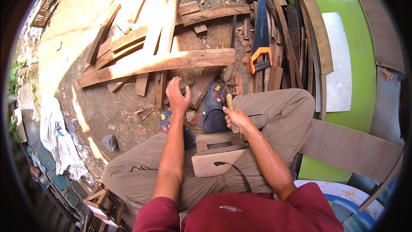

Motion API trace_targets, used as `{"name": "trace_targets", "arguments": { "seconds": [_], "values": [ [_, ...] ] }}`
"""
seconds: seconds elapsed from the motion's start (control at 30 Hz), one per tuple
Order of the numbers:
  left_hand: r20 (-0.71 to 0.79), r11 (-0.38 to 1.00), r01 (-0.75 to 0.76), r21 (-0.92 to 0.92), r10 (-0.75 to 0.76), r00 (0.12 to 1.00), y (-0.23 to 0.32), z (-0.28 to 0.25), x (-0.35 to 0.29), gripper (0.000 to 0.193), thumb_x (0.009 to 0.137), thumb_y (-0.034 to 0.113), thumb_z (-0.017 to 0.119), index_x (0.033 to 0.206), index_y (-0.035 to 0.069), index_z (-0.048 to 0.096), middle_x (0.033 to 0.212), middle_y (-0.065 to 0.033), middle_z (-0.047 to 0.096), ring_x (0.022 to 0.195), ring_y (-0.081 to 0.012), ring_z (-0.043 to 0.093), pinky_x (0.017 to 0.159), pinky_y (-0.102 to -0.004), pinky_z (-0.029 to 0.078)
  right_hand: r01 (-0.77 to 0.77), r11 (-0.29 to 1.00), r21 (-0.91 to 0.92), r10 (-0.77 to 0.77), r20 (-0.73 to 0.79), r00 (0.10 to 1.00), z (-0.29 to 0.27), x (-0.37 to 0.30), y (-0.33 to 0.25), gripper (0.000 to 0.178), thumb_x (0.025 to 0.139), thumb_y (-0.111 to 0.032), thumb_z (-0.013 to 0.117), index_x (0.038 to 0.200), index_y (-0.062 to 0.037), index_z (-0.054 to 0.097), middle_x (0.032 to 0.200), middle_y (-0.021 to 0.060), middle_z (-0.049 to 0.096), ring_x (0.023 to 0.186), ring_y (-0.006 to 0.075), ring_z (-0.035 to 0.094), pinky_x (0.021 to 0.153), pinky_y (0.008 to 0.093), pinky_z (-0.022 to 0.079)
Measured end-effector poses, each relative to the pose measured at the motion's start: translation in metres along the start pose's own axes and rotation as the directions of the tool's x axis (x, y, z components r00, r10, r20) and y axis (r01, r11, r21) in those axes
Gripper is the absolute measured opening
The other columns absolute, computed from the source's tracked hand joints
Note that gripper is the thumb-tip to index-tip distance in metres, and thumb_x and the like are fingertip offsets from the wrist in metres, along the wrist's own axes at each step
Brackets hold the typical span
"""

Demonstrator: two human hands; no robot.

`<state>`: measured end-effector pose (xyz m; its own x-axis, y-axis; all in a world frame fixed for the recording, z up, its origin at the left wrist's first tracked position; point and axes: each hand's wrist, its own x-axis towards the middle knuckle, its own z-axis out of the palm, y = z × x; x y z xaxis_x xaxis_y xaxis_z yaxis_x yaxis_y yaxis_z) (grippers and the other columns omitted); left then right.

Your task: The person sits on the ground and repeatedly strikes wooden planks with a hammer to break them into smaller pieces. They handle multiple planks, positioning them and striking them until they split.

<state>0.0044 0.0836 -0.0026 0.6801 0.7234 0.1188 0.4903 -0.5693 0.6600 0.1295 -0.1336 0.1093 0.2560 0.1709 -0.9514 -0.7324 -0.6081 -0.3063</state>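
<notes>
"What did we hold?"
"Our right hand (pixel 237 118) was wrapped round a tan cylindrical wooden handle (pixel 230 101) near a brown rectangular wooden frame (pixel 214 138); our empty left hand (pixel 178 95) hung open."
"And its handling?"
"Stiff, probably light; we judged mid-length the surest hold."
"Containers?"
"We made out none."

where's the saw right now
In the head view, the saw lies right of centre on wood strips, just beyond the right leg, orange handle nearest the person.
</notes>
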Motion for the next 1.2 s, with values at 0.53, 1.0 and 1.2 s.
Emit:
{"name": "trace_targets", "arguments": {
  "seconds": [0.53,1.0,1.2],
  "values": [
    [0.557,0.811,0.576,-0.101,-0.433,0.709,0.028,-0.042,-0.037,0.068,0.082,0.041,0.076,0.127,-0.005,0.056,0.113,-0.0213,0.068,0.096,-0.0333,0.067,0.086,-0.0407,0.051,0.097,0.962,0.257,-0.133,0.124,0.983,-0.024,-0.024,0.002,0.028,0.1,-0.026,0.061,0.08,-0.0075,0.053,0.062,-0.0016,0.048,0.046,0.0092,0.044,0.04,0.0246,0.039],
    [0.809,-0.055,0.858,-0.511,-0.367,0.459,0.055,-0.193,-0.105,0.064,0.096,0.05,0.058,0.122,-0.008,0.054,0.09,-0.0195,0.07,0.067,-0.025,0.071,0.055,-0.0302,0.063,-0.083,0.826,0.557,-0.155,0.366,0.918,-0.037,-0.006,0.009,0.021,0.1,-0.024,0.056,0.09,-0.0084,0.047,0.055,-0.0081,0.042,0.042,0.0035,0.037,0.039,0.0219,0.036],
    [0.743,0.027,0.822,-0.568,-0.412,0.527,0.161,-0.252,-0.133,0.057,0.097,0.05,0.056,0.125,0.001,0.057,0.091,-0.0141,0.071,0.06,-0.0228,0.069,0.048,-0.0301,0.059,-0.008,0.799,0.602,-0.171,0.239,0.956,-0.034,0.02,0.017,0.02,0.098,-0.018,0.056,0.083,-0.0087,0.044,0.056,-0.0017,0.042,0.04,0.0099,0.038,0.035,0.0271,0.034]
  ]
}}
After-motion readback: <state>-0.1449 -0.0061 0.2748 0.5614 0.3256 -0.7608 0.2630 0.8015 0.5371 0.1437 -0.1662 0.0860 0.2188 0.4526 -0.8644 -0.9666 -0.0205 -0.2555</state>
